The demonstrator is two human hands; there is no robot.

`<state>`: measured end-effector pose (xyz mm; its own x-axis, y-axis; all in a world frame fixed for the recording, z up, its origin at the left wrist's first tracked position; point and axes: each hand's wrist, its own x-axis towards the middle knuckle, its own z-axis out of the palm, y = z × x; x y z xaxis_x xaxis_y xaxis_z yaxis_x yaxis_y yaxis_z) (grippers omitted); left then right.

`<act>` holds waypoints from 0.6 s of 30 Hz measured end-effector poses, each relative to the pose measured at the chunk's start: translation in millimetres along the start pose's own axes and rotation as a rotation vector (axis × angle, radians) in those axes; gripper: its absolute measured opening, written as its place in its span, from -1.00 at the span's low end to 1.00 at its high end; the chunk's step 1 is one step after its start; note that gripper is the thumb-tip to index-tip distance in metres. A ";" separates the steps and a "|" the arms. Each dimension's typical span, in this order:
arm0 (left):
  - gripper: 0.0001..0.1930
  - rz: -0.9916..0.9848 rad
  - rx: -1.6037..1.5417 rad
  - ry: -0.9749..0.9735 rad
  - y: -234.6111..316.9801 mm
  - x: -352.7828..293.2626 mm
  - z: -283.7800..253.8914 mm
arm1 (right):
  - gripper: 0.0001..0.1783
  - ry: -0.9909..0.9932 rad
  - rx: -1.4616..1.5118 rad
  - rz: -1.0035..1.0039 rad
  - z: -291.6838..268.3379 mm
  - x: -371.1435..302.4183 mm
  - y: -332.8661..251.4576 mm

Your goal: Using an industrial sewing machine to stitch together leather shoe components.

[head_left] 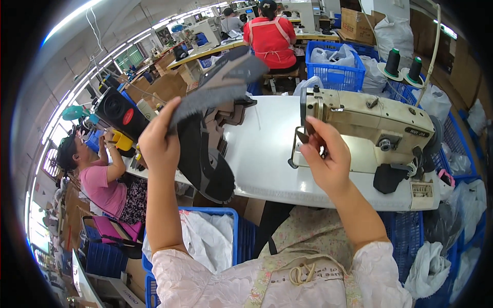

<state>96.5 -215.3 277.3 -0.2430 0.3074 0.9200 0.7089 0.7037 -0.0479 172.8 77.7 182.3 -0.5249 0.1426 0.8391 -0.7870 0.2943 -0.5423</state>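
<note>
My left hand is raised and closed on grey-and-black shoe uppers. One piece hangs down beside the table edge, and a fuzzy-edged part sticks out to the upper right, blurred by motion. In front of the sewing machine, my right hand is closed in a pinch. A small dark pointed piece shows at its fingertips; its kind cannot be made out. The machine's needle area is partly hidden behind that hand.
Stacked brown pieces lie on the white tabletop. Two black thread cones stand behind the machine. Blue crates with plastic bags are behind, at right and below. A black speaker stands left. Co-workers sit at left and ahead.
</note>
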 end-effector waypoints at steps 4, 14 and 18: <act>-0.41 -0.006 0.050 -0.069 1.8 -35.9 -20.8 | -0.51 0.058 -0.165 -0.297 21.0 16.6 2.4; -0.43 -0.005 0.107 -0.051 0.3 -58.3 -48.2 | -0.47 0.039 -0.312 -0.600 57.2 16.5 15.1; -0.44 -0.047 0.100 -0.097 -2.2 -63.7 -49.5 | -0.45 0.046 -0.275 -0.610 66.0 19.3 15.9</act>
<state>143.2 -268.1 238.1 -0.3404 0.3301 0.8804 0.6268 0.7776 -0.0492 128.7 22.8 187.2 0.0067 -0.0871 0.9962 -0.8236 0.5645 0.0550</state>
